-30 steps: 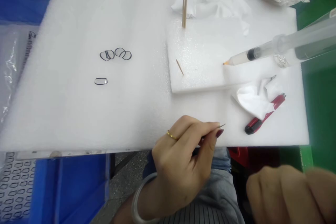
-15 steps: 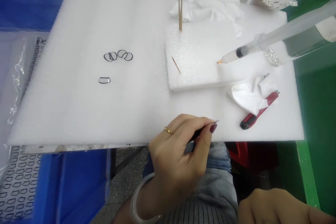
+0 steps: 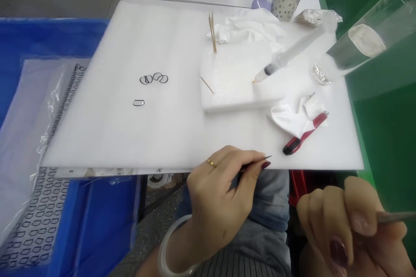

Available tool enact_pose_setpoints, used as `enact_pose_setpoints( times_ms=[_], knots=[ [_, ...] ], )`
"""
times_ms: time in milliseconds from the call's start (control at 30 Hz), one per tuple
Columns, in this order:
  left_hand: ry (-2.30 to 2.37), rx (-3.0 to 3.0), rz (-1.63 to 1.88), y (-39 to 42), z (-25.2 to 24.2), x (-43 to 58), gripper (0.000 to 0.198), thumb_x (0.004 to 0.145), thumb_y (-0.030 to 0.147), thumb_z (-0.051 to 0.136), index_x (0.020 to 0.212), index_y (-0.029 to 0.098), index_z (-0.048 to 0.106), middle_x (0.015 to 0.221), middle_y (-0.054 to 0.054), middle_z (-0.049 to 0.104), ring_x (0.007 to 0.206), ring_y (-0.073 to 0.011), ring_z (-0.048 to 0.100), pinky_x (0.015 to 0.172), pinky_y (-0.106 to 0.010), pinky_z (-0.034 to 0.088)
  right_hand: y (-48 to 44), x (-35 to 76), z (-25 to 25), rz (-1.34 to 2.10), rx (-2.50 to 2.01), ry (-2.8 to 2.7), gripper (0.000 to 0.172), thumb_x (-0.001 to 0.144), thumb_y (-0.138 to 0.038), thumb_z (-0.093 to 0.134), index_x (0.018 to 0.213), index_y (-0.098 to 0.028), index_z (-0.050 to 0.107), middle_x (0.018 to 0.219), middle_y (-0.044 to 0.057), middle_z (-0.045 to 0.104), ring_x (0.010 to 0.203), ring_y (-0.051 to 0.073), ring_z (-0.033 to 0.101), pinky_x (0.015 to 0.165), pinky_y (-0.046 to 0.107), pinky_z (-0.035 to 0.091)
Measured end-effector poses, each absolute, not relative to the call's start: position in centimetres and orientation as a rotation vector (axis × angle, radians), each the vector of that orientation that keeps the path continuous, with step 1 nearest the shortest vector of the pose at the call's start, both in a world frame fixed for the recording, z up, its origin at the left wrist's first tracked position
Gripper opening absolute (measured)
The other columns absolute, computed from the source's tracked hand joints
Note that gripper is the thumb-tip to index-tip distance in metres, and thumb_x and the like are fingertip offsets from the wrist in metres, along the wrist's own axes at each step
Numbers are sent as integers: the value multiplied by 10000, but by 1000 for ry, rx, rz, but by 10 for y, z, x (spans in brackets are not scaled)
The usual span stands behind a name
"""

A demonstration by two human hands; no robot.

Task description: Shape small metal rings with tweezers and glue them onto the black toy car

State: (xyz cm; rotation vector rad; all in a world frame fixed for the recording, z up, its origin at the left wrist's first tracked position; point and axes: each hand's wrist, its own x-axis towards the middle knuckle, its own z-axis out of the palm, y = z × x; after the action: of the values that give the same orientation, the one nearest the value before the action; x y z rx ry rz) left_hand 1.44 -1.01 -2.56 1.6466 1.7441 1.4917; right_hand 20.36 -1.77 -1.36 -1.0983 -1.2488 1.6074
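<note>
My left hand (image 3: pixel 224 190), with a gold ring and a clear bracelet, is closed on dark tweezers (image 3: pixel 267 157) by the foam sheet's front edge. Their fine tips point right. At the lower right my right hand (image 3: pixel 354 220) pinches a thin greyish stick-like thing (image 3: pixel 396 217) that runs out of view. Its exact kind is not clear. Several small black-rimmed rings (image 3: pixel 160 78) and one four-sided black-rimmed piece (image 3: pixel 138 103) lie at left on the white foam sheet (image 3: pixel 107 134).
A raised foam block (image 3: pixel 234 73) bears upright toothpicks (image 3: pixel 212 34), one slanted toothpick (image 3: pixel 207 85) and a syringe (image 3: pixel 274 67). Crumpled white cloth (image 3: pixel 289 117) lies by a red utility knife (image 3: pixel 305 134). A clear bottle (image 3: pixel 354 52) stands right; a blue crate (image 3: pixel 97 216) sits left.
The view has shifted, showing more of the far side. My right hand has come up further into view, now showing the thin thing in its fingers. My left hand keeps its hold on the tweezers.
</note>
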Motion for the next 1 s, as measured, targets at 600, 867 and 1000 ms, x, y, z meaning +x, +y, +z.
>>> enact_pose_setpoints(
  times_ms=[600, 867, 1000],
  knots=[
    [1470, 1343, 1458, 10, -16, 32, 144, 897, 89, 735, 851, 225, 727, 712, 11, 746, 599, -130, 685, 525, -231, 585, 15, 207, -24, 1617, -1050, -991, 322, 994, -408, 558, 965, -247, 835, 630, 60, 682, 534, 147, 572, 445, 254, 411],
    [504, 19, 1194, 25, -20, 19, 294, 765, 266, 930, 705, 145, 670, 585, 30, 563, 472, -20, 440, 426, -100, 385, 23, 197, -24, 1545, -1066, -1077, 226, 965, -385, 659, 996, -261, 845, 735, 55, 765, 628, 134, 657, 578, 199, 560],
    [277, -248, 1178, 17, -20, 14, 173, 790, 145, 901, 760, 96, 738, 647, 8, 632, 541, -26, 582, 493, -90, 472, 19, 190, -26, 1541, -1082, -1125, 211, 950, -402, 695, 1036, -276, 841, 836, 51, 806, 664, 129, 691, 620, 173, 595]
  ],
)
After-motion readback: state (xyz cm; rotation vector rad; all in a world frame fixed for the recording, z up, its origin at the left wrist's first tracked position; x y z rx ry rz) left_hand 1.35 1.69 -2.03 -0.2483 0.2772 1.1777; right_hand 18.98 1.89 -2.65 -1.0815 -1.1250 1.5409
